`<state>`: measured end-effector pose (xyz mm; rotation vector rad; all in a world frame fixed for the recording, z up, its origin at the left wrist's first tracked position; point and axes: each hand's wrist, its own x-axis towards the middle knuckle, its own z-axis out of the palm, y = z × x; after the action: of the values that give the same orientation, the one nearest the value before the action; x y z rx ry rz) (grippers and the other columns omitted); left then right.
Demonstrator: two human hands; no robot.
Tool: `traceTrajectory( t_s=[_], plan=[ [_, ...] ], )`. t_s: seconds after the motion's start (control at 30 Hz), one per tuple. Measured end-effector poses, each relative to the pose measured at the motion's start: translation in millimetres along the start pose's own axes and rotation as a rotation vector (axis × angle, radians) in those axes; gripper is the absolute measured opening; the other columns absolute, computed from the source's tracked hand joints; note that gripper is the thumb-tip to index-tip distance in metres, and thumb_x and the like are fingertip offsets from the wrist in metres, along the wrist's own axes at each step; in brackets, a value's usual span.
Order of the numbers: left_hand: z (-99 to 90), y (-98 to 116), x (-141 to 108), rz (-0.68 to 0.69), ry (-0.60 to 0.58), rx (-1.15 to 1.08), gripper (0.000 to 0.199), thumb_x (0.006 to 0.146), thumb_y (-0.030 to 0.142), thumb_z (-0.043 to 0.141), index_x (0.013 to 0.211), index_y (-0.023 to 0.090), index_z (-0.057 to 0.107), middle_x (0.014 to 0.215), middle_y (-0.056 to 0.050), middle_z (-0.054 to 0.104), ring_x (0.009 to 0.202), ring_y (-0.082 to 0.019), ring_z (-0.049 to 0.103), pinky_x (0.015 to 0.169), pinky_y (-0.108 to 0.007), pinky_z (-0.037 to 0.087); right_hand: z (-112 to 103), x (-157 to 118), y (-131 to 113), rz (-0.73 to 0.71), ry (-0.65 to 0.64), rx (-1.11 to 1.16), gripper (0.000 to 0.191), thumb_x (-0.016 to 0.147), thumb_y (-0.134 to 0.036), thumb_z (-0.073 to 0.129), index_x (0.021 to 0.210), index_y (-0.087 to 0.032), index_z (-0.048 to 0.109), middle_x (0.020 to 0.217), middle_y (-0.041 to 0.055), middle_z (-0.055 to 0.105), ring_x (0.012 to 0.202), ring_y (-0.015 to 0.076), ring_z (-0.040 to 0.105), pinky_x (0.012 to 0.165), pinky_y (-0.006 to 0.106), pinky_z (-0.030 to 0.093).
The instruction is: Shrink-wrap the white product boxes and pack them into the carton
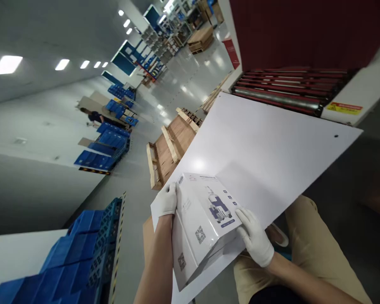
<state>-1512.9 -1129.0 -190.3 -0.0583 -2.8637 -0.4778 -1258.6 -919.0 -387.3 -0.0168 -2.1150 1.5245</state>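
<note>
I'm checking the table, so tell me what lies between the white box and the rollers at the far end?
Only bare white table lies between the box and the rollers in the head view.

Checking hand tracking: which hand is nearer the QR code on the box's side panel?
Left. The left hand grips the white box at its far upper corner, on the QR code's panel. The right hand holds the opposite edge, beyond the printed top face.
</note>
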Motion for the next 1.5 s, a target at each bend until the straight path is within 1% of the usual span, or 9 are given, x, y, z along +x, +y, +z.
traceTrajectory(
  t_s=[0.2, 0.4, 0.6, 0.77, 0.97, 1.07, 1.3, 1.4, 1.5],
  plan=[
    [-5.8, 0, 0, 0.112, -0.218, -0.076, 0.052, 0.104, 0.05, 0.027, 0.099, 0.018, 0.067, 0.105, -0.01, 0.073, 0.102, -0.027, 0.066, 0.091, -0.035, 0.05, -25, 8, 1, 0.175, -0.185, 0.158, 0.05, 0.108, -0.047, 0.045, 0.155, -0.032, 0.049, 0.159, 0.0078, 0.047, 0.149, 0.0315, 0.042, 0.126, 0.067, 0.033],
    [-15.9, -13, -6, 0.13, -0.131, -0.175, 0.047, 0.102, 0.049, 0.035, 0.091, 0.02, 0.07, 0.102, -0.013, 0.074, 0.099, -0.03, 0.068, 0.092, -0.039, 0.049, -23, 35, -17, 0.28, -0.32, 0.47, 0.062, 0.109, -0.059, 0.024, 0.162, -0.032, 0.038, 0.167, 0.0049, 0.037, 0.156, 0.0275, 0.032, 0.132, 0.058, 0.023],
    [-29.9, -28, -21, 0.083, -0.105, -0.181, 0.049, 0.102, 0.046, 0.034, 0.091, 0.019, 0.073, 0.1, -0.016, 0.074, 0.096, -0.033, 0.069, 0.086, -0.043, 0.05, -2, 14, -23, 0.206, -0.376, 0.312, 0.058, 0.107, -0.059, 0.031, 0.163, -0.046, 0.031, 0.169, -0.0035, 0.031, 0.158, 0.0257, 0.026, 0.132, 0.059, 0.016],
    [-46.6, -33, -48, 0.204, -0.117, -0.235, 0.047, 0.098, 0.058, 0.049, 0.117, 0.023, 0.073, 0.115, -0.013, 0.073, 0.109, -0.033, 0.066, 0.096, -0.043, 0.049, -12, 17, -49, 0.186, -0.418, 0.174, 0.057, 0.107, -0.06, 0.029, 0.159, -0.041, 0.043, 0.162, -0.0004, 0.044, 0.154, 0.0277, 0.035, 0.129, 0.058, 0.031],
    [-78.3, -24, -78, 0.449, -0.038, -0.147, 0.103, 0.064, 0.072, 0.086, 0.148, 0.024, 0.049, 0.144, -0.012, 0.056, 0.132, -0.039, 0.049, 0.112, -0.054, 0.04, -14, 28, -98, 0.202, -0.388, 0.281, 0.06, 0.107, -0.061, 0.037, 0.156, -0.028, 0.051, 0.163, 0.0059, 0.044, 0.154, 0.0273, 0.037, 0.131, 0.05, 0.029],
    [-89.5, -47, -76, 0.443, -0.057, -0.057, 0.104, 0.063, 0.071, 0.087, 0.146, 0.021, 0.05, 0.144, -0.014, 0.056, 0.131, -0.04, 0.048, 0.113, -0.056, 0.039, -16, 28, -103, 0.25, -0.389, 0.289, 0.064, 0.106, -0.062, 0.042, 0.158, -0.026, 0.05, 0.162, 0.0084, 0.045, 0.152, 0.0293, 0.039, 0.131, 0.049, 0.029],
    [-107.3, -153, -99, 0.286, -0.12, -0.063, 0.099, 0.064, 0.068, 0.09, 0.143, 0.02, 0.055, 0.145, -0.015, 0.057, 0.134, -0.04, 0.05, 0.115, -0.052, 0.039, -25, 33, -97, 0.29, -0.416, 0.198, 0.062, 0.101, -0.065, 0.046, 0.15, -0.029, 0.061, 0.153, 0.0074, 0.055, 0.148, 0.033, 0.045, 0.125, 0.048, 0.04],
    [-96.4, -185, -127, 0.194, -0.056, -0.171, 0.096, 0.076, 0.075, 0.079, 0.149, 0.019, 0.051, 0.153, -0.015, 0.051, 0.141, -0.039, 0.044, 0.119, -0.052, 0.035, -24, 44, -107, 0.316, -0.435, 0.16, 0.063, 0.1, -0.067, 0.046, 0.147, -0.029, 0.064, 0.153, 0.0072, 0.056, 0.148, 0.0322, 0.045, 0.125, 0.047, 0.039],
    [-60.6, -194, -159, 0.058, -0.067, -0.434, 0.084, 0.094, 0.077, 0.051, 0.153, 0.017, 0.048, 0.154, -0.015, 0.051, 0.143, -0.034, 0.047, 0.12, -0.048, 0.038, -12, 68, -123, 0.434, -0.469, 0.13, 0.065, 0.099, -0.071, 0.046, 0.133, -0.025, 0.075, 0.142, 0.0115, 0.065, 0.141, 0.0336, 0.054, 0.117, 0.046, 0.049]
  ],
)
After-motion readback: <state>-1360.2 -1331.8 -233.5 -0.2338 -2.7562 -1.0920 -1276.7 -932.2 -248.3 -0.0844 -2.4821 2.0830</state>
